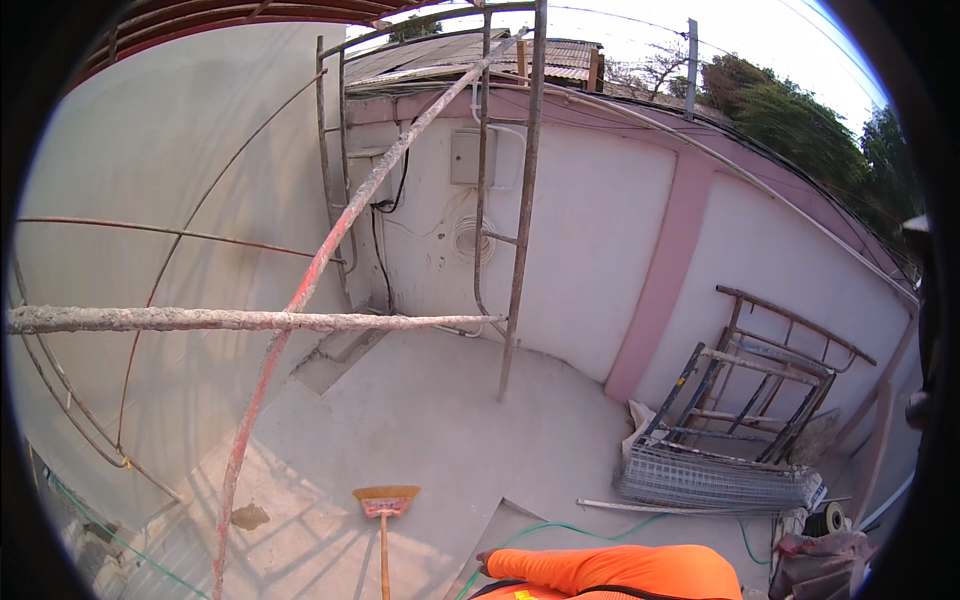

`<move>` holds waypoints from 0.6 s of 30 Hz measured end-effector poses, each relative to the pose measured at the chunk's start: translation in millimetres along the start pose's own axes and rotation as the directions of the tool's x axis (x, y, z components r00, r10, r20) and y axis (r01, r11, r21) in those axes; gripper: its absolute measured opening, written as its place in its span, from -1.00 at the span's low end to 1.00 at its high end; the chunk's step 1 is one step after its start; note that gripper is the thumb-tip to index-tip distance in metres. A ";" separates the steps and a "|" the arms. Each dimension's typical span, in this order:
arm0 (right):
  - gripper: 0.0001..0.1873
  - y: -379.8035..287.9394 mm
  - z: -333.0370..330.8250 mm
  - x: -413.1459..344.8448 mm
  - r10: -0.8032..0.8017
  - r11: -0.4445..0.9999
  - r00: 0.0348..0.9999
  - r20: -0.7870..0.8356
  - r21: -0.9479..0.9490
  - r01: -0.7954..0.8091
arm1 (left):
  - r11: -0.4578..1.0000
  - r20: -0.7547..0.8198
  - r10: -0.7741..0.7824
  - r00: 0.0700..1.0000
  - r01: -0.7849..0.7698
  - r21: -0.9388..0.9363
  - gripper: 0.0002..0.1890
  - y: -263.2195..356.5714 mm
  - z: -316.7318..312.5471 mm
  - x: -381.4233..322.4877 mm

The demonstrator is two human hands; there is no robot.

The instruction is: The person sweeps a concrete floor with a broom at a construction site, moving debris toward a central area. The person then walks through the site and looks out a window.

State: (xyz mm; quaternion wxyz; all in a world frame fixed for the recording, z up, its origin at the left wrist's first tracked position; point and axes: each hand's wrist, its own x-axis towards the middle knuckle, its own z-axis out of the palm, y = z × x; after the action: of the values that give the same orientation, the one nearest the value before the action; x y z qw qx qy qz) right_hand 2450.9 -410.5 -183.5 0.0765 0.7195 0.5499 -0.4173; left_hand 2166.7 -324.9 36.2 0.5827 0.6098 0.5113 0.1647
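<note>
An orange sleeve (pixel 600 568) lies across the bottom of the view, reaching in from the lower right. At its left end a small part of my right hand (pixel 484 562) shows; its fingers are mostly hidden. My left hand is out of view. Left of the sleeve, a push-type broom (pixel 386 502) with tan bristles rests on the concrete floor, its wooden handle running down past the bottom edge. What holds the handle cannot be seen. No object shows in my right hand.
Mortar-crusted scaffold pipes (pixel 330 247) cross the left and centre. Scaffold frames (pixel 742 397) lean on the right wall above a wire-mesh roll (pixel 705 476). A green hose (pixel 570 527) crosses the floor near a recess (pixel 502 529). A metal box (pixel 471 157) hangs on the far wall.
</note>
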 end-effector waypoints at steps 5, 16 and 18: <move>-0.38 94.3 -30.1 -50.4 0.231 0.966 0.970 -0.080 -0.098 -0.238 | 0.898 -0.177 -0.289 0.941 0.331 0.292 -0.43 -133.0 -22.1 -79.0; -0.46 232.6 31.1 -118.7 0.500 0.855 0.859 -0.110 0.224 -0.468 | 0.413 -0.367 -0.743 0.560 0.815 0.408 -0.57 -311.7 21.2 -382.5; -0.43 204.5 24.5 -120.2 0.439 0.892 0.891 -0.113 0.178 -0.417 | 0.458 -0.372 -0.720 0.586 0.804 0.379 -0.58 -306.8 25.1 -336.9</move>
State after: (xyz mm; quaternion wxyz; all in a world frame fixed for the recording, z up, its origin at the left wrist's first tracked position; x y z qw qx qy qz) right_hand 2607.5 -590.3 -188.2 0.0712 0.8560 0.3490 -0.3748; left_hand 1911.8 -675.2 -107.1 0.3674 0.4304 0.7977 -0.2084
